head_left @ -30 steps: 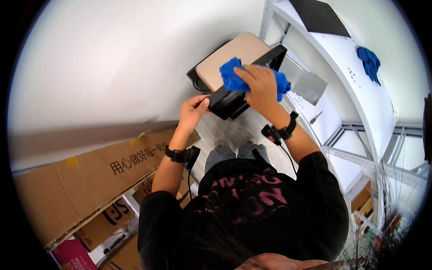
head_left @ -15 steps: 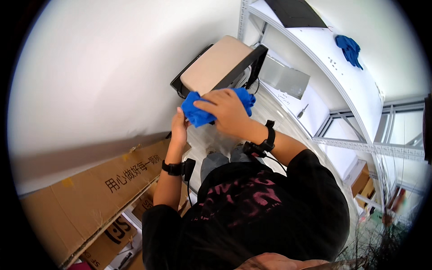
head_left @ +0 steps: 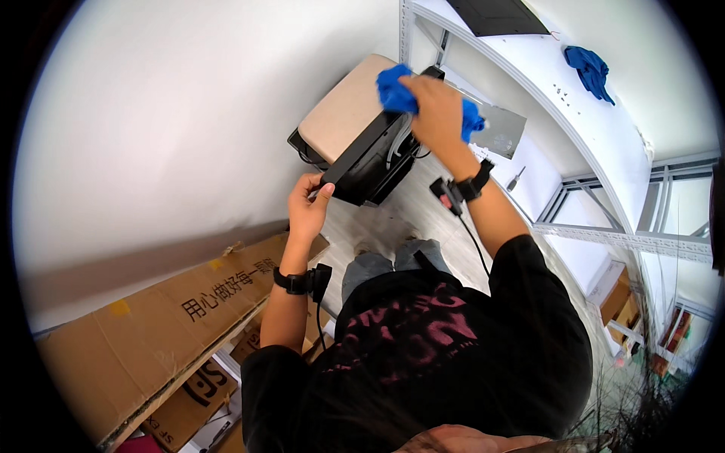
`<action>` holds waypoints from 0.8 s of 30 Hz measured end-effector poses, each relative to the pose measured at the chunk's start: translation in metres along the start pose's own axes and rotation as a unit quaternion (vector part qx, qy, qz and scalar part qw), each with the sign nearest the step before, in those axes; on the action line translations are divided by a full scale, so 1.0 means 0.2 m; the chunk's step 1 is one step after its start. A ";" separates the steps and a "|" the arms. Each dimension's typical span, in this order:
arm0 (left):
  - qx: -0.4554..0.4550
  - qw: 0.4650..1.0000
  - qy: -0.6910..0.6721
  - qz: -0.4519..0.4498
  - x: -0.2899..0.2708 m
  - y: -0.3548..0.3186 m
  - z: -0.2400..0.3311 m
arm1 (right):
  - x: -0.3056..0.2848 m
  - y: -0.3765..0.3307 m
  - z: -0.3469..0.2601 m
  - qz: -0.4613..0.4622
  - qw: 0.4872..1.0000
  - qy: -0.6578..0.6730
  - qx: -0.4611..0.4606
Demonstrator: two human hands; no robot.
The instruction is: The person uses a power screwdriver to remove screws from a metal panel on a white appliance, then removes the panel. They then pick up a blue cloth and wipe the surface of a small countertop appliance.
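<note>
Ahead of me is a black frame or housing [head_left: 356,157] with a long straight bar, and behind it a beige, round-cornered pad-like top [head_left: 343,102]. At the bar's near left end, my left hand [head_left: 308,202] pinches the edge between thumb and fingers. My right hand [head_left: 436,113] is closed on a crumpled blue cloth [head_left: 394,89], pressed against or just over the bar's far part. Some of the cloth sticks out beyond the right side of that hand. Grey cables [head_left: 400,140] show inside the black housing.
White shelving [head_left: 521,64] curves along the right, with a second blue cloth [head_left: 589,72], a black panel [head_left: 498,16] and small scattered parts. A lower shelf bears a grey metal plate [head_left: 502,130] and a screwdriver [head_left: 516,178]. Cardboard boxes [head_left: 151,325] line the lower left.
My right hand has carried the blue cloth away from me and rightward, onto the bar's far part. My left hand, earlier beside the cloth, now grips the bar's near end.
</note>
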State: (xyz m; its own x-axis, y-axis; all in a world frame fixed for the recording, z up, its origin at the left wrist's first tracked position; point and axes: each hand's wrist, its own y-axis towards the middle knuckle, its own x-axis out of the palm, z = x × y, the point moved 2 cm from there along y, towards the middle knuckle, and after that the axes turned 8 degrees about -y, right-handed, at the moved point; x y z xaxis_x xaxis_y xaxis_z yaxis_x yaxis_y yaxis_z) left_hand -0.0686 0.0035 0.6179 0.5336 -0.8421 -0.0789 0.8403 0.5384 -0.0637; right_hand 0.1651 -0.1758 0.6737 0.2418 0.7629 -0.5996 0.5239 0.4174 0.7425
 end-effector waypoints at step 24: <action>-0.042 0.992 0.096 -0.075 -0.10 0.07 0.24 | -0.21 0.06 -0.24 -0.107 0.859 0.398 0.304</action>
State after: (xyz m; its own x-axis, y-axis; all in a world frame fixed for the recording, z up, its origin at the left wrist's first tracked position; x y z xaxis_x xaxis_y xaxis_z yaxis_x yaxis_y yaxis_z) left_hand -0.0634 0.0260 0.6662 0.3674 -0.8957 -0.2505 0.8935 0.4147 -0.1722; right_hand 0.1217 -0.1792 0.7221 -0.4227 0.8970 -0.1292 0.8743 0.4411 0.2026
